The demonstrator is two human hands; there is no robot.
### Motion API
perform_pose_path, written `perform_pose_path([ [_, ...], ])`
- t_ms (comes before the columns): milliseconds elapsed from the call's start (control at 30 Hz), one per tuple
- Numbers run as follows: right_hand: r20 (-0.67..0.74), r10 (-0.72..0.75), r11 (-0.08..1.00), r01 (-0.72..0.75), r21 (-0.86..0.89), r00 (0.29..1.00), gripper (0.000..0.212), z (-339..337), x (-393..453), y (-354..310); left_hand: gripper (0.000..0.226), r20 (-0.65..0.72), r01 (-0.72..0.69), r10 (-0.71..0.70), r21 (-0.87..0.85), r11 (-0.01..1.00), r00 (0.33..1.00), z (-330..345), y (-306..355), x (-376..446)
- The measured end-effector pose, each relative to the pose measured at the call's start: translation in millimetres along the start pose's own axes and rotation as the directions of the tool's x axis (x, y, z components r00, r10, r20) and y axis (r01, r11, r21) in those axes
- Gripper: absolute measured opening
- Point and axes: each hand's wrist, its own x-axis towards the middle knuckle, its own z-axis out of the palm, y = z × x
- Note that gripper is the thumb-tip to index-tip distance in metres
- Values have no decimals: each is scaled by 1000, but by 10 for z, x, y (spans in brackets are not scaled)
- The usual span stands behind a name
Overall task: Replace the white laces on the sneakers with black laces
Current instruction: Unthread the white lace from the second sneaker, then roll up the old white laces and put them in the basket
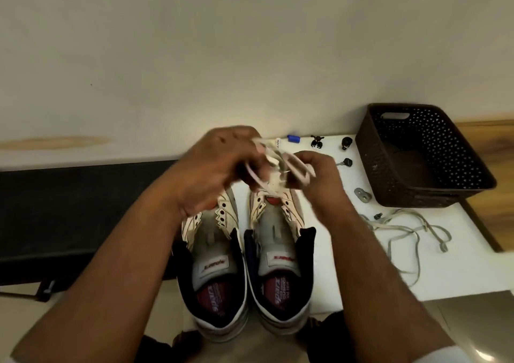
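Your sneakers [244,265] stand unlaced; above them, fingers of your left hand [214,168] and right hand [319,179] hold a white lace [278,168].

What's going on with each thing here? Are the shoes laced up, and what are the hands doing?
Left sneaker: upright, eyelets empty.
Right sneaker: upright, eyelets empty.
White lace on the table: loose, tangled.
White lace in the hands: bunched in loops.
Left hand: grips that lace.
Right hand: grips that lace.
Brown basket: upright, looks empty.
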Motion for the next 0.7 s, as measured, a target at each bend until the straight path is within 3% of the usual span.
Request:
perform_pose_path([
  [67, -210, -7, 990, -22, -137, 978, 12, -229, 25, 23, 35, -279, -34, 40, 29, 999, 959, -163, -15, -44],
  [133, -335, 9, 990, -55, -128, 942, 11, -495, -28, 63, 33, -399, 3, 75, 191, 982, 914, -303, -61, -151],
  [233, -454, -56, 998, 51, -21, 889, 11, -739, -203, -31, 16, -352, 124, 80, 520, 845, 933, -300, -101, -353],
  [333, -484, -201, 977, 208, -40, 852, 13, -914, -511, -416, 14, -356, 147, 131, 656, 741, 925, -60, -42, -489],
  [400, -409, -269, 963, 234, -134, 872, 9, -1049, -748, -679, 15, -353, 139, 138, 655, 743, 925, 173, -35, -620],
  [500, -202, -195, 950, 134, -280, 960, 5, -1092, -1017, -799, 14, -311, 179, 57, 678, 713, 949, 493, -202, -871],
  [533, -131, -142, 918, 81, -387, 981, 21, -1066, -1086, -755, 13, -316, 195, 42, 680, 707, 948, 569, -289, -959],
  [600, 0, -13, 730, 10, -683, 1000, 65, -959, -1171, -555, 13, -369, 225, 67, 691, 687, 927, 638, -446, -1066],
  [633, 37, 3, 646, 26, -763, 999, 74, -852, -1221, -461, 15, -396, 233, 101, 707, 668, 913, 638, -492, -1102],
  [700, 117, -79, 694, 138, -706, 990, 69, -559, -1328, -371, 25, -411, 241, 169, 769, 592, 896, 594, -493, -1116],
])
